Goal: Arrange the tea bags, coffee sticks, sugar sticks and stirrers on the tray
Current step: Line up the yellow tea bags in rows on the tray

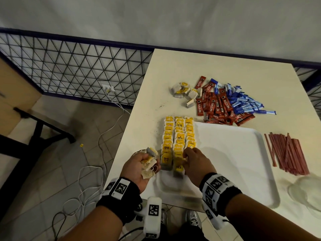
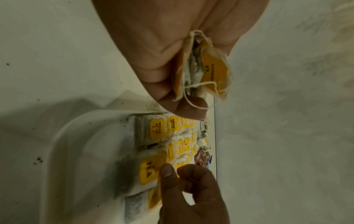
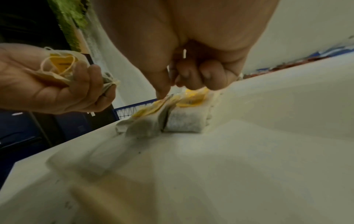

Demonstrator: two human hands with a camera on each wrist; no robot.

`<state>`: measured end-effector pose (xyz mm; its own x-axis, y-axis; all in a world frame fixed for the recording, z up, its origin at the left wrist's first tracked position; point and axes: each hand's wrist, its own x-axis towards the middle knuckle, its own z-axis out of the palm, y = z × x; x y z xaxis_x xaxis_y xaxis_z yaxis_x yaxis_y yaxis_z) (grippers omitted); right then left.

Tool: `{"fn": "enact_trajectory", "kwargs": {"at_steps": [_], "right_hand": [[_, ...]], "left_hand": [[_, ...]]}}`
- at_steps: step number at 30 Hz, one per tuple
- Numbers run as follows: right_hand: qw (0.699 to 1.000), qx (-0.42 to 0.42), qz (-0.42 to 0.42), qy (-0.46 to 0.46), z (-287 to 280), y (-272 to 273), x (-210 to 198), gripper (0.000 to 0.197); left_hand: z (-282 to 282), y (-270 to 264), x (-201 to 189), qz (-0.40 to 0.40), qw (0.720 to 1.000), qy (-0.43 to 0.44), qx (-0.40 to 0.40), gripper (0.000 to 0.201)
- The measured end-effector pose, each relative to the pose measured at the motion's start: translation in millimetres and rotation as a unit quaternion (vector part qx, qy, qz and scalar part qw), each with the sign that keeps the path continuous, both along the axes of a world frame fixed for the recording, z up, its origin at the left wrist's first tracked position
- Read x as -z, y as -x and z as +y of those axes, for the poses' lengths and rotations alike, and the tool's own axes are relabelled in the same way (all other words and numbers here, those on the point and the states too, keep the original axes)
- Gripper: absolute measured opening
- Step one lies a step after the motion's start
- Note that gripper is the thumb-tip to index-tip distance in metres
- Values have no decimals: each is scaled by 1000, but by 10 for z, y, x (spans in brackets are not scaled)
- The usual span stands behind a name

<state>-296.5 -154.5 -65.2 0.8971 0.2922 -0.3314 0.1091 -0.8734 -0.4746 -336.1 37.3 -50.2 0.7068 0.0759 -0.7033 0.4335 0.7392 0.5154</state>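
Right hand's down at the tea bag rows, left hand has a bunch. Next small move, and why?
Probably: the right hand finishes seating the tea bag under its fingers at the near end of the rows, then takes another from the left hand. The left hand holds a clump of tea bags, and the white tray has room nearer the person.

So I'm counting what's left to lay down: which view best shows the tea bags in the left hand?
The left wrist view: the bunch of tea bags fills the frame, tags and strings clear. The head view shows it small in the left hand; the right wrist view shows it partly behind the fingers.
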Motion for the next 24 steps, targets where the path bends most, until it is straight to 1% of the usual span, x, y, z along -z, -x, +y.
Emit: {"fn": "enact_trajectory", "kwargs": {"at_steps": [2, 4, 6, 10, 13, 14, 16, 19, 22, 24], "right_hand": [[997, -67, -23, -17, -26, 40, -36, 19], [990, -139, -15, 0, -42, 65, -38, 24], [985, -171, -12, 28, -44, 59, -16, 29], [981, -182, -50, 45, -34, 43, 17, 30], [974, -211, -73, 46, -7, 85, 13, 25], [971, -222, -68, 63, 6, 91, 14, 24], [964, -227, -101, 94, 15, 73, 52, 27], [958, -229, -144, 90, 25, 50, 90, 27], [963, -214, -136, 91, -1, 42, 146, 27], [966, -211, -128, 76, -7, 22, 196, 19]], "left_hand": [[-2, -8, 12, 1, 1000, -6, 3, 23], [-9, -17, 25, 1, 1000, -4, 7, 23], [-25, -19, 33, 3, 1000, 2, 6, 23], [-42, -18, 28, 8, 1000, 5, -2, 21], [-43, -12, 14, 9, 1000, -5, 2, 22], [-36, -10, 13, 7, 1000, -7, 2, 23], [-38, -8, 14, 7, 1000, -9, 5, 24], [-35, -1, 19, 11, 1000, -9, 3, 23], [-29, -1, 33, 14, 1000, -7, 0, 19], [-29, -3, 46, 7, 1000, -6, 3, 20]]}}
